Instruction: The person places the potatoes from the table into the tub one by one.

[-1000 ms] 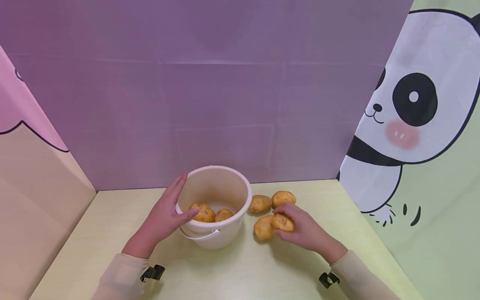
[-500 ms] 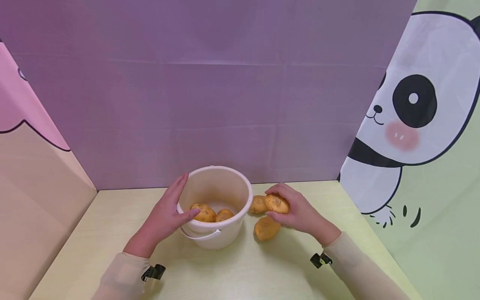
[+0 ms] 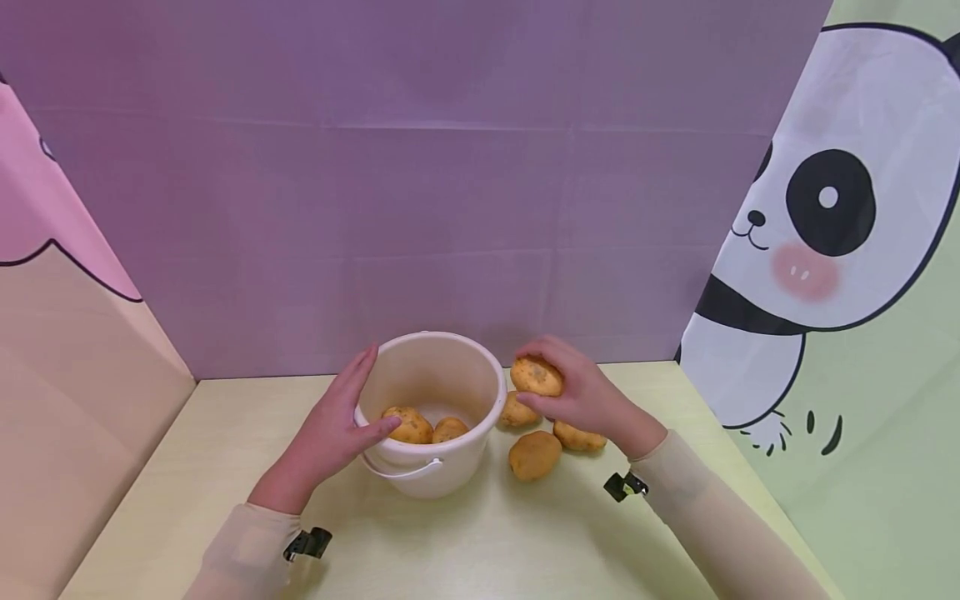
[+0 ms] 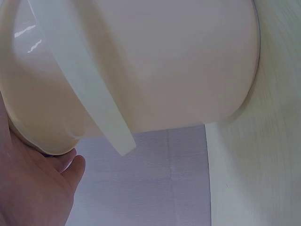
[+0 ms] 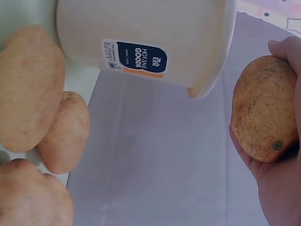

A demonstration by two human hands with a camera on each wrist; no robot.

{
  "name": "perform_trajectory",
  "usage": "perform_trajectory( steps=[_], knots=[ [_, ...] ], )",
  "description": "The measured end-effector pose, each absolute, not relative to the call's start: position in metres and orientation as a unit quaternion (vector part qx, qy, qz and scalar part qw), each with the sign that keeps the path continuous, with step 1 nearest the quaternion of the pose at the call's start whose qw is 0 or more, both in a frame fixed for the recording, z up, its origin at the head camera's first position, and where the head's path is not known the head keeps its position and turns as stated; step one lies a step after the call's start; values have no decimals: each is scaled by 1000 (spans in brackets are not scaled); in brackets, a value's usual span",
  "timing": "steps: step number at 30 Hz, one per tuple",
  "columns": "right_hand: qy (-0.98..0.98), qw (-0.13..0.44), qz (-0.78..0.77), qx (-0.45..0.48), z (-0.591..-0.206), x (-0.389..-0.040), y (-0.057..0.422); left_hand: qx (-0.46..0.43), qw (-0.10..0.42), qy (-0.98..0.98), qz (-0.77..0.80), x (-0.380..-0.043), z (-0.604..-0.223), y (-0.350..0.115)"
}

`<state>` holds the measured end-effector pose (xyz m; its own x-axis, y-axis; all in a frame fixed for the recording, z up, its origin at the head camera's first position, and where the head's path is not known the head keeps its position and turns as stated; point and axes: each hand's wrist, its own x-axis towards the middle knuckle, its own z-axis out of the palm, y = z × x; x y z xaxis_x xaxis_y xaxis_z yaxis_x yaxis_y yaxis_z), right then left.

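Note:
My left hand [image 3: 333, 429] grips the rim of a white plastic bucket [image 3: 442, 467], thumb over the inside edge and fingers along the outer left side. In the left wrist view that hand [image 4: 37, 188] curls at the rim, close to the bucket's handle [image 4: 84, 80]. Two potatoes [image 3: 408, 426] lie inside the bucket. To its right, my right hand [image 3: 581, 387] holds a potato [image 3: 536, 377] between thumb and fingers, raised off the table near rim height. The right wrist view shows this potato [image 5: 264, 108] with a dark spot on its skin.
Three potatoes lie on the table right of the bucket: one at the back [image 3: 517, 411], one in front [image 3: 535, 456], one at the right [image 3: 579, 437]. A purple backdrop [image 3: 450, 208] rises behind the pale table [image 3: 450, 550].
My right hand has lifted its potato and moved up and left toward the bucket, uncovering another potato on the table. The left hand and bucket have stayed in place.

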<state>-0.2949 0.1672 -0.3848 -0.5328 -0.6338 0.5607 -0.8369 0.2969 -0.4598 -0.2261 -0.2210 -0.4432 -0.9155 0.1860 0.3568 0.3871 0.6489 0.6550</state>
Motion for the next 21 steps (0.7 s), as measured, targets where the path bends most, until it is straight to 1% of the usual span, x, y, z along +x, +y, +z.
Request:
perform_trajectory(
  steps=[14, 21],
  knots=[
    [-790, 129, 346, 490, -369, -313, 126, -161, 130, -899, -387, -226, -442, -219],
    [-788, 109, 343, 499, -365, -321, 102, -163, 133, -898, -387, -225, -442, -220]
  ],
)
